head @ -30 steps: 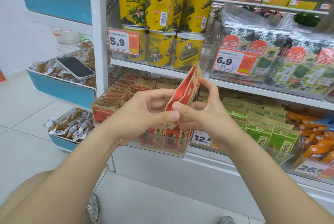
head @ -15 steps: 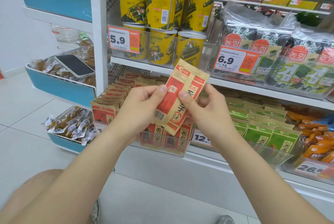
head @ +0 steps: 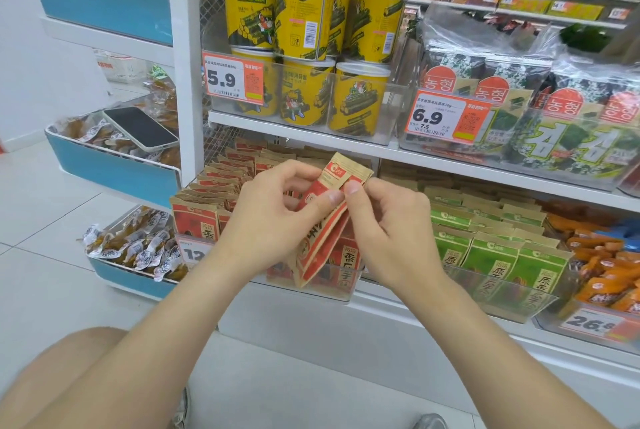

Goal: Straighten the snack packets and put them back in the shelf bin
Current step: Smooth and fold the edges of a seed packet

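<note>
**Q:** Where are the packets located, and how are they held?

**A:** A small stack of red-and-tan paper snack packets (head: pixel 320 245) is held in front of the clear plastic shelf bin (head: pixel 346 290), over its front wall and not yet inside it. The stack is pinched near its top between thumb and fingers of the left hand (head: pixel 273 220) and of the right hand (head: pixel 388 231). Both thumbs are pressed on the front face. The lower ends are fanned apart.

**Q:** How should the straightening be carried out?

**A:** The pinch should be eased slightly so that the packets can slide against one another. The lower edges should then be squared until flush. The printed faces should be turned the same way as the rows of matching packets (head: pixel 207 193) standing in the bin. The stack is best inserted upright at the front of the bin, since a tilted entry is judged likely to catch on neighbouring tops.
</note>
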